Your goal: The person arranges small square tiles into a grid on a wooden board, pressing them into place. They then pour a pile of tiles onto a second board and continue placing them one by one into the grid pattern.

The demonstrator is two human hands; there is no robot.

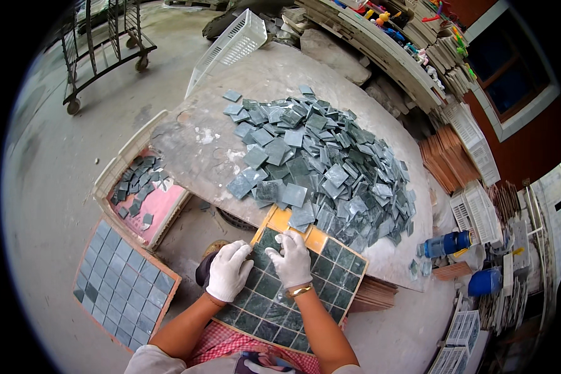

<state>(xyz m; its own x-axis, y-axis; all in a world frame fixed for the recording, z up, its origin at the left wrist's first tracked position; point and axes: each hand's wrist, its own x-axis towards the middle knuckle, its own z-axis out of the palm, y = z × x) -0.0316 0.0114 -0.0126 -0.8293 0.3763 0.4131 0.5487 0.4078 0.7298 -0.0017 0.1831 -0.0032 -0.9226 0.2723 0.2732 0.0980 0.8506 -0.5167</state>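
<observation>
A wooden-edged board [272, 311] lies tilted across my lap, set with rows of dark green square stone tiles; part of its far edge shows bare orange-yellow [280, 219]. My left hand [229, 271], in a white glove, rests at the board's left edge with fingers bent forward and thumb apart. On the upper middle of the board is my right hand [291, 258], also gloved, its thumb apart from the fingers over the tiles. No loose tile shows in either hand. Just beyond the board a large heap of loose green-grey tiles [318, 162] covers much of the table [187, 149].
Left of me, a plastic crate [121, 159] holds tile pieces on a pink lining. Below it leans a filled tile panel [121, 280]. Stacked boards [374, 293] stand at right, beyond them blue water bottles [445, 243]. A wheeled metal rack [103, 50] stands far left.
</observation>
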